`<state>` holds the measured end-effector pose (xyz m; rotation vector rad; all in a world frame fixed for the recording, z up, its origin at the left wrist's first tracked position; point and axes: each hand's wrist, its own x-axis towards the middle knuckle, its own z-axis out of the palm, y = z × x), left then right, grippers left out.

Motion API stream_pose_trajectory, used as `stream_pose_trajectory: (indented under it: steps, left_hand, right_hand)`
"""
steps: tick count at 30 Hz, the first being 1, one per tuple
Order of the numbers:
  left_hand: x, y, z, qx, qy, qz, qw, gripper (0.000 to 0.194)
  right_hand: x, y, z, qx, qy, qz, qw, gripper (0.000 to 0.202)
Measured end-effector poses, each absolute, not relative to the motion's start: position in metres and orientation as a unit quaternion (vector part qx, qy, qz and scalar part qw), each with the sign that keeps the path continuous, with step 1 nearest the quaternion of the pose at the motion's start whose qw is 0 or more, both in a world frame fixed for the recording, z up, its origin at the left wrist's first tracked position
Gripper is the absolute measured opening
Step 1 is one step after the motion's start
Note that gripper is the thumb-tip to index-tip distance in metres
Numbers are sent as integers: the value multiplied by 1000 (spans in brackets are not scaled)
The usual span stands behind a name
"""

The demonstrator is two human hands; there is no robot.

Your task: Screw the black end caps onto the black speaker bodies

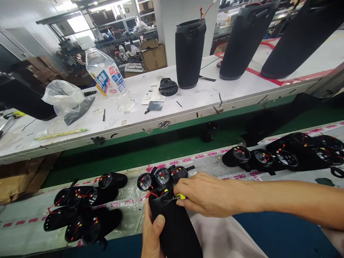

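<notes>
Nearest to us, our left hand (152, 231) grasps a black cylindrical housing (179, 229), thumb laid along its side and the other fingers wrapped mostly out of sight round its left edge. The housing slants: its long axis runs from the rim, pointing away from us and slightly left, down toward our body at lower right. Our right hand (199, 193) comes across from the right, its fingers pinched on a small yellow-handled tool (181, 196). The rim end lies just left of those fingers, so the right hand is nearer the rim while the left steadies the body below. The tool's thin shaft seems to point left, across the axis; we cannot tell whether its tip touches. Red wires (152, 194) stick out at the rim.

Just beyond sit three similar open-ended housings (162, 176), with a left cluster (77, 211) and a right cluster (286, 156) well apart, all on a plastic-covered surface (131, 200).

Farther off, the white desk (138, 116) carries a clear bottle (110, 80), a plastic bag (64, 98), a black round part (168, 87) and an upright housing (189, 55). Behind it stands a cardboard box (154, 58).
</notes>
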<state>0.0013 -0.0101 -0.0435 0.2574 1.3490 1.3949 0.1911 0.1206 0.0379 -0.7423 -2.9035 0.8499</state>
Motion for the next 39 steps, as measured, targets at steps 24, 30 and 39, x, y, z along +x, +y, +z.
stream_pose_trajectory:
  steps: [24,30,39]
  left_hand:
    - [-7,-6,-19,229,670,530,466,73]
    - [-15,-14,-27,259,710,502,421,78]
    - [-22,-18,-39,240,748,492,376,78]
  right_hand:
    - [195,114,42,-154,-985,75,10,10]
    - [200,107,38,-138,-990,23,29,20]
    - [182,105,27,-176,-983,44,33,16]
